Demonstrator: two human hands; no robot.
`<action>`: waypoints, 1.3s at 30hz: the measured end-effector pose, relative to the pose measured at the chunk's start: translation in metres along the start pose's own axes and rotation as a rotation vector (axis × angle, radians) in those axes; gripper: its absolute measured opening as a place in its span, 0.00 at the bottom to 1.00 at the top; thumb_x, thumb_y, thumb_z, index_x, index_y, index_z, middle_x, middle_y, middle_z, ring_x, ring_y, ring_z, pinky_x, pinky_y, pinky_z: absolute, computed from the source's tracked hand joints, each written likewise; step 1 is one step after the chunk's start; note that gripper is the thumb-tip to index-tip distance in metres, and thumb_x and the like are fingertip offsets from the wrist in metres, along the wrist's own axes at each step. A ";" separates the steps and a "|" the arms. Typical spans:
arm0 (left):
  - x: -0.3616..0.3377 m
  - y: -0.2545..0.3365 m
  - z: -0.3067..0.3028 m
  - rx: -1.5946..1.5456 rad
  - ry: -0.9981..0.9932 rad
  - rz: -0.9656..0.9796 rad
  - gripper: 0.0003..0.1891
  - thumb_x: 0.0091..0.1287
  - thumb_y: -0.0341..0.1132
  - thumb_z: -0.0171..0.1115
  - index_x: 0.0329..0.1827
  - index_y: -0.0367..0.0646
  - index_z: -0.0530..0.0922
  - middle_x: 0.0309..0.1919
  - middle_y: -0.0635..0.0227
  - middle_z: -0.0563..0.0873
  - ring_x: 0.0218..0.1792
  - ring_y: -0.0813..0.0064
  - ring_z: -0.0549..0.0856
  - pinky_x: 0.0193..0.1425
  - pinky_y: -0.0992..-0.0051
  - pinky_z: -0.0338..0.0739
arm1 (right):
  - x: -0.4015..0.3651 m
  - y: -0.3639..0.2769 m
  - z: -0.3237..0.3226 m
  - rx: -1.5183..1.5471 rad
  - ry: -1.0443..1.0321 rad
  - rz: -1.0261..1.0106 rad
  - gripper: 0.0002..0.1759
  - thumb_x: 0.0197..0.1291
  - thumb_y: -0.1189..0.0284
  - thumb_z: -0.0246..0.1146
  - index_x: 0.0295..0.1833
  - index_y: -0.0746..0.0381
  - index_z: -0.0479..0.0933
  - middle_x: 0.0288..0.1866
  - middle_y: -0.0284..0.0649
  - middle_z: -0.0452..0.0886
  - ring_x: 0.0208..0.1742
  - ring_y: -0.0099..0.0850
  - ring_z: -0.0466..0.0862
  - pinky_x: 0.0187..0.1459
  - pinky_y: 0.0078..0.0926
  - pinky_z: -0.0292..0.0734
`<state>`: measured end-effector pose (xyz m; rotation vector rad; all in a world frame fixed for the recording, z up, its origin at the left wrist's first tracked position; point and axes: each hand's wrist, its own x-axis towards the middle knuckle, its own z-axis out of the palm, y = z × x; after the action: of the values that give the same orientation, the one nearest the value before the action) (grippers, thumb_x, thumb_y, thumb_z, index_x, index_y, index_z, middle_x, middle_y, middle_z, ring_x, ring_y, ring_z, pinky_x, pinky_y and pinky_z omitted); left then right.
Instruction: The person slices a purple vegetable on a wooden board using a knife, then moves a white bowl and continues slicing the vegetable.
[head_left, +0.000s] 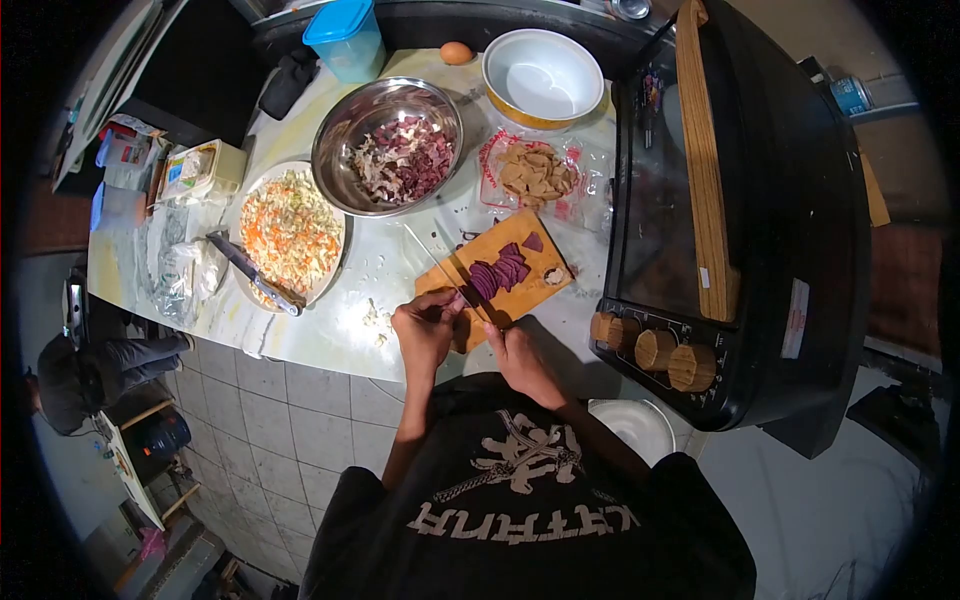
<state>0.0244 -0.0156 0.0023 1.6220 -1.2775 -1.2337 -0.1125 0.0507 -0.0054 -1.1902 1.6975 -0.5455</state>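
Holding, right hand (pixel 520 362): grip closed on long thin-bladed knife (pixel 438 263), blade slanting away to the left
Left hand (pixel 424 325): grip pinching purple onion piece (pixel 460 300), beside blade
Purple onion slices (pixel 498 272): right of blade, on orange wooden board (pixel 515 305) (tip overhangs)

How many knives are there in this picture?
2. One knife is in the right hand, over the cutting board. The second knife lies on the plate of shredded vegetables. Others may be hidden.
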 end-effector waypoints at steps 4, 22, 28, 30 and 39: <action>0.000 -0.001 0.000 -0.007 -0.003 -0.058 0.07 0.53 0.23 0.68 0.34 0.30 0.83 0.28 0.62 0.86 0.27 0.82 0.82 0.34 0.81 0.77 | 0.001 0.006 0.003 -0.060 -0.060 0.071 0.33 0.67 0.51 0.43 0.30 0.74 0.73 0.25 0.63 0.74 0.33 0.59 0.77 0.31 0.47 0.70; 0.001 -0.006 0.000 0.028 0.007 0.032 0.06 0.54 0.23 0.66 0.34 0.31 0.83 0.28 0.58 0.86 0.28 0.78 0.83 0.35 0.80 0.77 | 0.005 -0.008 -0.001 -0.073 -0.037 0.139 0.32 0.66 0.51 0.46 0.32 0.73 0.75 0.28 0.63 0.76 0.37 0.59 0.78 0.35 0.50 0.72; 0.001 -0.017 0.003 -0.028 -0.018 0.075 0.05 0.54 0.21 0.66 0.33 0.32 0.83 0.28 0.58 0.86 0.27 0.77 0.83 0.34 0.80 0.76 | 0.011 0.002 0.002 -0.048 -0.101 0.241 0.34 0.65 0.49 0.44 0.33 0.74 0.75 0.29 0.65 0.76 0.37 0.59 0.78 0.36 0.49 0.73; 0.000 -0.020 0.006 0.017 0.055 0.061 0.04 0.53 0.21 0.65 0.32 0.32 0.83 0.28 0.58 0.86 0.26 0.77 0.83 0.33 0.80 0.76 | 0.013 0.006 0.008 -0.006 -0.027 0.096 0.35 0.65 0.48 0.43 0.34 0.74 0.75 0.29 0.65 0.76 0.37 0.60 0.77 0.36 0.48 0.72; -0.001 -0.012 0.003 0.015 -0.011 -0.059 0.04 0.55 0.20 0.64 0.33 0.28 0.80 0.34 0.56 0.85 0.34 0.73 0.84 0.42 0.76 0.77 | 0.010 0.004 0.007 -0.003 -0.034 0.109 0.35 0.66 0.49 0.42 0.34 0.74 0.75 0.29 0.65 0.76 0.36 0.59 0.78 0.35 0.48 0.72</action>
<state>0.0245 -0.0117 -0.0090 1.6767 -1.2557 -1.2729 -0.1089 0.0443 -0.0164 -1.0961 1.7231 -0.4538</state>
